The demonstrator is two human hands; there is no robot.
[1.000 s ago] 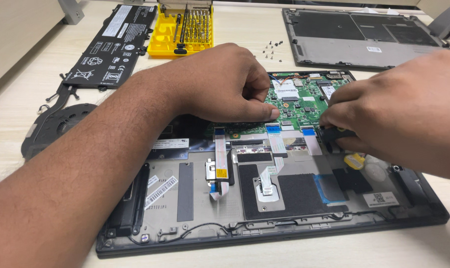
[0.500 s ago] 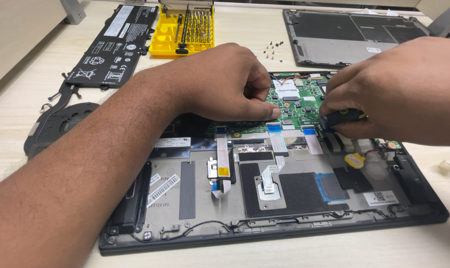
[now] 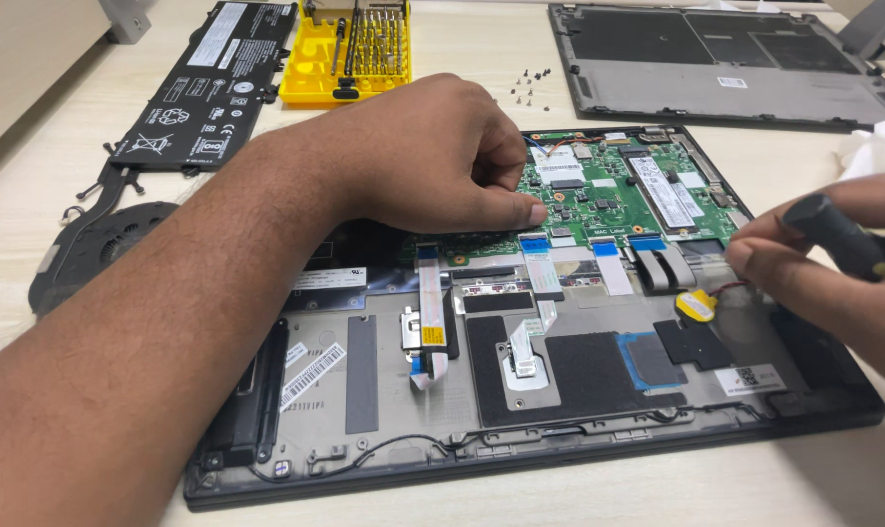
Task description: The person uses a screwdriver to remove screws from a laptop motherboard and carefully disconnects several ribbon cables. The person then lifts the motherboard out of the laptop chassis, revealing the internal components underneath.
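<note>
Opened laptop base [image 3: 521,390]: placed on the table [image 3: 462,68], nearest the viewer, centre. Circuit board [image 3: 608,190]: seated in the rear half of the base. Ribbon cables [image 3: 599,259]: laid just in front of the board. Coin cell [image 3: 696,305]: set in the base, front right of the board. Left hand [image 3: 433,156]: rested on the board's left edge. Right hand [image 3: 833,263]: held over the base's right side, a screwdriver handle [image 3: 838,234] gripped in it. Cooling fan [image 3: 101,244]: laid left of the base. Battery pack [image 3: 213,83]: laid behind the fan. Bit case [image 3: 350,49]: placed right of the battery. Loose screws [image 3: 530,86]: scattered between case and bottom cover [image 3: 716,63], which is laid at rear right.
</note>
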